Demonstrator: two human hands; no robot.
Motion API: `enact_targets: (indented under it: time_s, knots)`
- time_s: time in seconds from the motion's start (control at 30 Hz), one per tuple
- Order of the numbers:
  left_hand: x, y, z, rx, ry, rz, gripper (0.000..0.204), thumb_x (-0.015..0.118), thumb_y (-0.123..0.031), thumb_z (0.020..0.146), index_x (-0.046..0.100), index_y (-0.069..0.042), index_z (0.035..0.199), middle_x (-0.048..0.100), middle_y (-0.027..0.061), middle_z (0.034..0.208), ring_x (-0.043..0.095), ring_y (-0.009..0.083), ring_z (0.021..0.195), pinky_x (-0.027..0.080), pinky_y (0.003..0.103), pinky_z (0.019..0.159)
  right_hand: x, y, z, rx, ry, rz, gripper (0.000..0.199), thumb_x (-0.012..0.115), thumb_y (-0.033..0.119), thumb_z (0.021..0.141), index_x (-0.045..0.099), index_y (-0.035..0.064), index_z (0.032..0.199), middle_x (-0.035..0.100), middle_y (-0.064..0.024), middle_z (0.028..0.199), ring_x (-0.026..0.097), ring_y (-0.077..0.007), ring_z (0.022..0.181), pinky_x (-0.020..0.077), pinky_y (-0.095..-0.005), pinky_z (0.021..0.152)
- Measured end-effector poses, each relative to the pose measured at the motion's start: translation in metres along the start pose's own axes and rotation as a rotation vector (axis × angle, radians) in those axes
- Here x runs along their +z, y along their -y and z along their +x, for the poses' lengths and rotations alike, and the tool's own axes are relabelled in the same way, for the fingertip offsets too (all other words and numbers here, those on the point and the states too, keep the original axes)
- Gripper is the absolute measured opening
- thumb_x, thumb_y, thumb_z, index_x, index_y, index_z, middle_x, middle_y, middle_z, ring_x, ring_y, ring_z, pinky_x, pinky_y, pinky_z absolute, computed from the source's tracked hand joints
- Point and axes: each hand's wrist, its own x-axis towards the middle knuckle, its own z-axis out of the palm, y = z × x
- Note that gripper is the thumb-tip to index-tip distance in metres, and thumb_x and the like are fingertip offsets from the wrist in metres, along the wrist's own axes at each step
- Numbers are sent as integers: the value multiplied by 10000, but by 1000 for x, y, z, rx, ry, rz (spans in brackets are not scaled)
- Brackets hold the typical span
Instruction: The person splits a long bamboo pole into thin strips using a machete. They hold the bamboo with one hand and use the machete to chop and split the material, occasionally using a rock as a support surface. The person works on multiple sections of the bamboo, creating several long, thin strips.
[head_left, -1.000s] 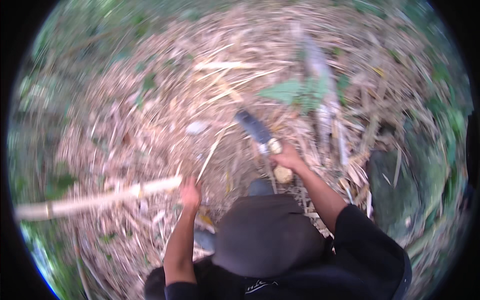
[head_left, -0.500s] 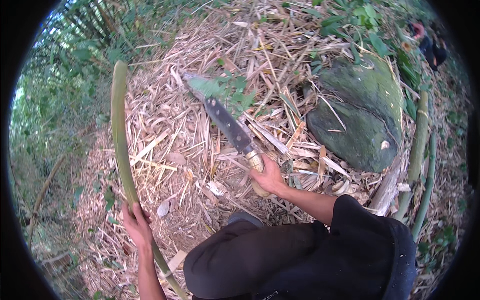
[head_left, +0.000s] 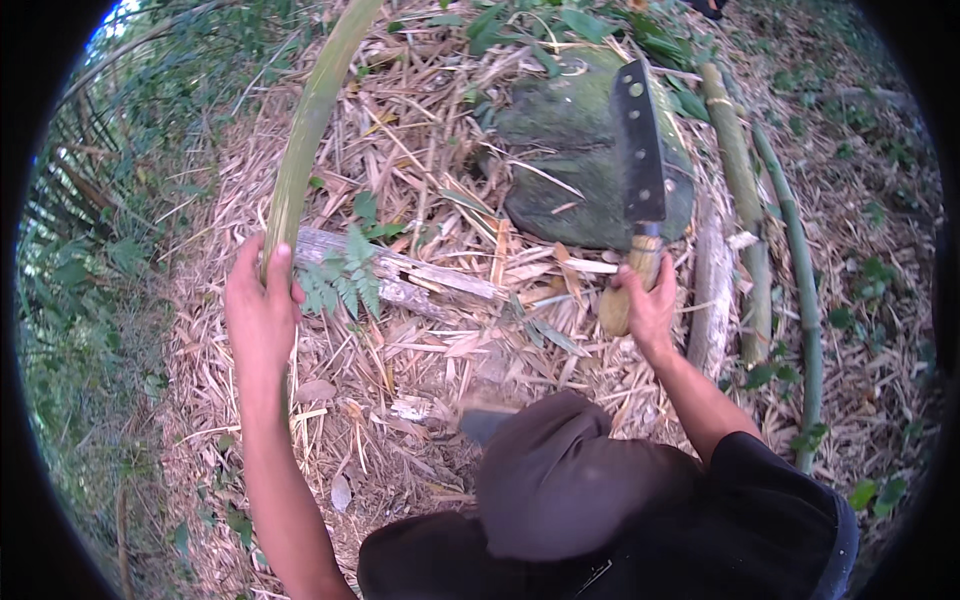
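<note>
Bamboo pole (head_left: pixel 305 140), just one, is held in the left hand (head_left: pixel 258 300), the nearer one, its long axis running forward and slightly rightward; well apart, the right hand (head_left: pixel 652 308) grips one knife (head_left: pixel 646 190), blade forward, overlapping one mossy rock (head_left: pixel 560 190) in view. Farther right lie two poles (head_left: pixel 795 240) beside one grey log (head_left: pixel 712 290).

Head-worn left fisheye, upright, facing down, near above left bare hand (head_left: pixel 260 290) and right bare hand (head_left: pixel 651 305); bent dark-trousered knee (head_left: pixel 570 475) 5 o'clock, rounded mossy green boulder (head_left: pixel 565 180) 1 o'clock.
</note>
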Motion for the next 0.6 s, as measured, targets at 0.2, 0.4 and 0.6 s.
enact_targets:
  time_s: [0.2,0.4,0.6]
  knots:
    - [39,-52,17,204,173,197,277,560,-282,1018,627,-103,1218,596,57,592,560,141,501,444,335,460,-48,18,27,-35,-168,16,264,668,105,936,490,24,1113,611,-52,832,618,-128,734,522,-286,676]
    - [132,-127,45,436,249,507,199,542,-274,1008,607,-111,1103,658,146,652,668,324,586,541,489,572,-84,12,97,-135,-218,-150,401,711,161,902,488,-22,1180,641,-112,920,625,-172,804,515,-343,744]
    - [254,-152,85,562,302,417,222,538,-307,999,584,-130,1126,662,217,701,670,434,700,521,558,645,-102,43,182,-297,-135,-564,462,726,180,860,508,-11,1219,671,-178,940,661,-328,793,515,-437,765]
